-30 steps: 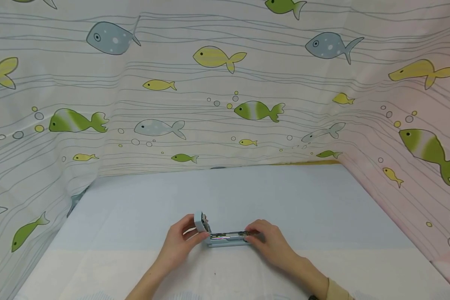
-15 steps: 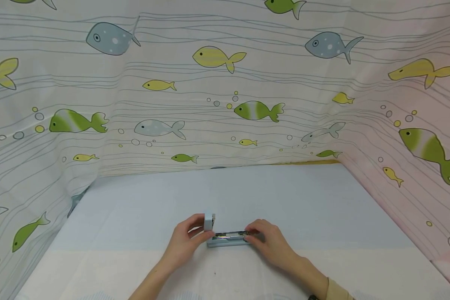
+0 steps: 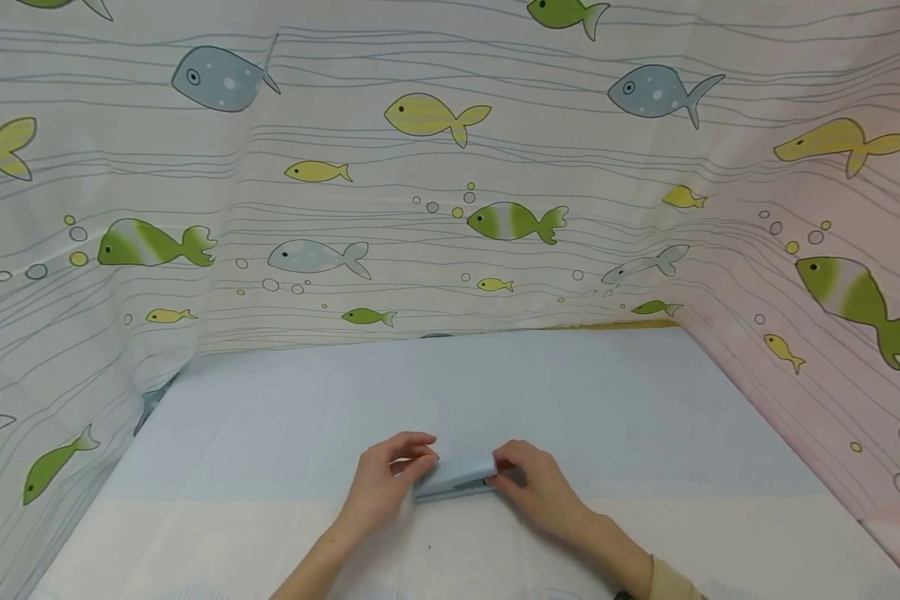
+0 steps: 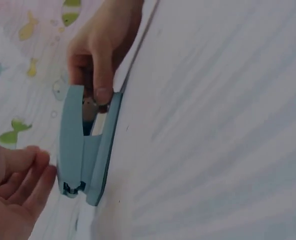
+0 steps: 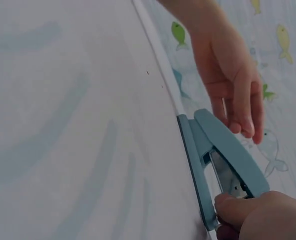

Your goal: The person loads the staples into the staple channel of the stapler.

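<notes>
A light blue stapler (image 3: 459, 472) stands on the cloth-covered table in the head view. Its top arm is down over the base, with a wedge-shaped gap at the right end. My right hand (image 3: 543, 485) grips that end; in the right wrist view its thumb and fingers pinch the part between arm and base. My left hand (image 3: 382, 477) is by the hinge end, fingers loosely bent around nothing. Its fingertips (image 4: 45, 162) sit right at the back of the top arm in the left wrist view. Metal inside the stapler (image 5: 222, 167) shows through the gap.
A pale blue and white cloth (image 3: 450, 392) covers the table. Fish-printed curtains (image 3: 420, 192) hang behind it and along both sides. A tiny dark speck (image 3: 429, 547) lies on the cloth in front of the stapler.
The stapler's top arm, upright and folded back before, has swung down to the right over the base. My left hand has let go of it and moved slightly right. The right hand stays put.
</notes>
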Action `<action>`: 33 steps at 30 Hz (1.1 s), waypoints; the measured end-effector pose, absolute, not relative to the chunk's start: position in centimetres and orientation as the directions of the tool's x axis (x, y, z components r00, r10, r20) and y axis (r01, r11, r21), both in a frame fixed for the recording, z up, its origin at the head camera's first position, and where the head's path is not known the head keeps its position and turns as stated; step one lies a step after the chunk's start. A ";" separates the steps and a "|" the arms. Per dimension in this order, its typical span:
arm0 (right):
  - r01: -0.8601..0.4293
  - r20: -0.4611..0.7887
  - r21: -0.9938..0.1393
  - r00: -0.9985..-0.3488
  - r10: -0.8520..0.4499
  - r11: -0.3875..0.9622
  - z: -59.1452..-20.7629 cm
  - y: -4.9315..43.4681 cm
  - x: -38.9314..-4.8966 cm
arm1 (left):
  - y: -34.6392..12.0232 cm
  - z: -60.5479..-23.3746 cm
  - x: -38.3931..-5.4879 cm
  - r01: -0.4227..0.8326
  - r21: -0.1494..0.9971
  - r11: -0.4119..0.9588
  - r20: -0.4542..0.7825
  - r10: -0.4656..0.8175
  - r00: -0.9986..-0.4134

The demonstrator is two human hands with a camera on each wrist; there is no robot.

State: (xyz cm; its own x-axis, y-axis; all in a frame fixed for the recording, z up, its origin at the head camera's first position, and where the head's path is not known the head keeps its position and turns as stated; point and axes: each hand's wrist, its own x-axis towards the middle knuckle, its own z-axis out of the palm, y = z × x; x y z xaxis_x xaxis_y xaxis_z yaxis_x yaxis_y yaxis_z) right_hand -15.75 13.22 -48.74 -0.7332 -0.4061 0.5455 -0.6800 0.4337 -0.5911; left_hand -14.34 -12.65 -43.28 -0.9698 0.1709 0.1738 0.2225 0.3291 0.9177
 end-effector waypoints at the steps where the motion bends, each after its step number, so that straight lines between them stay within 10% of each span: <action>1: -0.681 0.544 -0.592 -0.732 -0.410 0.432 -48.8 13.2 -15.8 | -12.6 -43.3 -14.3 0.236 0.910 0.342 0.190 0.163 -0.968; 33: -0.603 0.468 -0.680 -0.795 -0.385 0.418 -48.3 13.2 -15.3 | -13.4 -44.1 -14.3 0.301 0.778 0.552 0.140 0.315 -0.939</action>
State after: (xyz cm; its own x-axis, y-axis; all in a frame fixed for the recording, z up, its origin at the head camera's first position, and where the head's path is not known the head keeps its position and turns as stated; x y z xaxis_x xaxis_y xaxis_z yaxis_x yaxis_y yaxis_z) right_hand -15.31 13.17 -48.29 -0.7953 -0.3852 0.4682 -0.6027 0.4183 -0.6795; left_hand -14.29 -13.39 -44.08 -0.9387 0.3153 0.1395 0.3009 0.5518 0.7778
